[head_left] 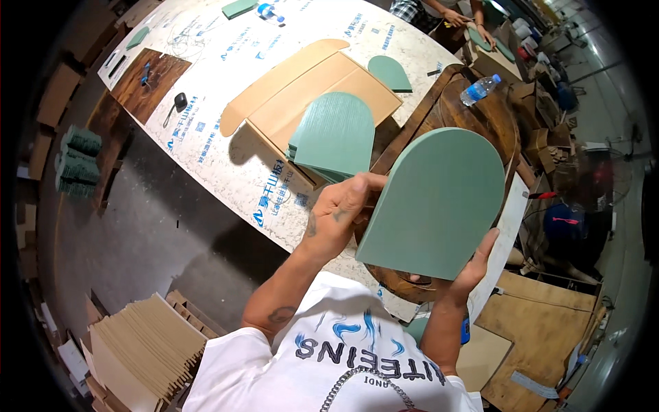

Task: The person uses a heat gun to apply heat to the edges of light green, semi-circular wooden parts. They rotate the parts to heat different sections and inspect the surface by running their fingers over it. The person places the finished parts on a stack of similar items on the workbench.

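Note:
Both my hands hold up a green arch-topped board (436,206) in front of me. My left hand (341,209) grips its left edge, with part of the fingers hidden behind it. At the lower right corner, my right hand (473,268) has its thumb on the edge and the other fingers mostly underneath. Just beyond my left hand, a stack of similar green boards (334,130) rests on an opened brown cardboard box (302,89). One more green arch-topped board (389,73) lies on the table behind the box.
A dark wooden slab (473,117) with a water bottle (479,90) lies beyond the held board. Flattened cardboard sheets (141,347) stand on the floor at lower left. Green stacks (79,161) sit at far left. Another person's hands (484,36) handle green pieces at top right.

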Motion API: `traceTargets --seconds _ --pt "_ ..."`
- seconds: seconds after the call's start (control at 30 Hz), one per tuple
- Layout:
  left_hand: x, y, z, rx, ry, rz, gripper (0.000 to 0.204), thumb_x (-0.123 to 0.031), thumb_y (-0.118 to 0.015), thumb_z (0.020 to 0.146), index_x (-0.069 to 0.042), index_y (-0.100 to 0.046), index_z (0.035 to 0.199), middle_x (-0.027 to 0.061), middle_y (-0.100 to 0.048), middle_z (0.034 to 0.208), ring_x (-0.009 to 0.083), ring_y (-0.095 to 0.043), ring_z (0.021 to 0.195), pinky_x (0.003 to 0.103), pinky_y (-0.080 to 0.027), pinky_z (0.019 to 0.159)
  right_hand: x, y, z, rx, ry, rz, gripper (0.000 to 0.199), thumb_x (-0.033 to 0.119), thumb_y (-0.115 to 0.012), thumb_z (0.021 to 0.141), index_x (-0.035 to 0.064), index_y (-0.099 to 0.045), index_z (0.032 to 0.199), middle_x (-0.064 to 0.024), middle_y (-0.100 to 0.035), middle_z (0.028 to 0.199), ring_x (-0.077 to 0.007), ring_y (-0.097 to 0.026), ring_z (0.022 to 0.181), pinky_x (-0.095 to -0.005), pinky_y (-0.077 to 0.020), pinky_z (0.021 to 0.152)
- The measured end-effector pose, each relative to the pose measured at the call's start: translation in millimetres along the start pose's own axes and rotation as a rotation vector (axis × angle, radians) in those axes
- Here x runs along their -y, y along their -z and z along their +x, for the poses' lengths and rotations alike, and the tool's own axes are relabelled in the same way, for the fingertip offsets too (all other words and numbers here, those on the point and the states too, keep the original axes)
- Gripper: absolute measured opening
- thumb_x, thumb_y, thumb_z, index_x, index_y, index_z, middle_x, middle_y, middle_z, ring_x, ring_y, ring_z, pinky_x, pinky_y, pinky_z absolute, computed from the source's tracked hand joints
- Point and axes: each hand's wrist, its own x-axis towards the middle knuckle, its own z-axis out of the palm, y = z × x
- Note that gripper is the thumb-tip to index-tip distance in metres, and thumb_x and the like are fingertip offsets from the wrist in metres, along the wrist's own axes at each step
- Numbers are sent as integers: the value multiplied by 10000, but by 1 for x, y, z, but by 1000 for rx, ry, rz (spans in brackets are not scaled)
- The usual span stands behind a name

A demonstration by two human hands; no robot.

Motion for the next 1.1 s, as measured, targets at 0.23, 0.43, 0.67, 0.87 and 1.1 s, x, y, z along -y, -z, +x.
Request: traceTargets --seconds 0.23,0.43,0.67,0.87,1.1 --pt "38 7 -19 140 22 116 566 -453 -475 897 26 -490 1196 112 -568 1070 150 -516 991 282 -409 858 23 -47 -9 278 -106 252 621 528 -267 930 88 -237 1368 -184 -438 1270 -326 -583 993 -478 -559 672" --pt "11 -9 -9 -134 -54 -98 435 -308 -602 832 21 -539 1111 98 -598 991 162 -570 883 286 -461 791 -18 25 -35 250 -14 160 638 509 -475 877 57 -364 1313 -75 -454 1261 -206 -458 1150 -354 -392 944" --pt "-30 -20 8 124 65 205 360 -278 -550 852 37 -589 1021 8 -580 817 62 -502 734 195 -385 661 56 13 -38 225 251 -211 580 405 -677 788 -89 -572 1073 -53 -616 807 -77 -510 653 -208 -411 592" --pt "-26 -54 5 124 33 146 346 -286 -573 831 35 -594 956 -19 -537 726 47 -458 644 188 -344 592 76 22 -60 208 288 -236 571 413 -655 806 -99 -588 1052 -31 -595 717 -52 -470 577 -181 -356 536" --pt "-17 -84 -4 26 90 205 325 -280 -580 810 30 -605 900 -22 -524 709 42 -435 623 185 -325 583 83 37 -78 113 354 -251 610 448 -645 801 -93 -581 1074 -83 -652 816 -100 -582 677 -213 -455 623"
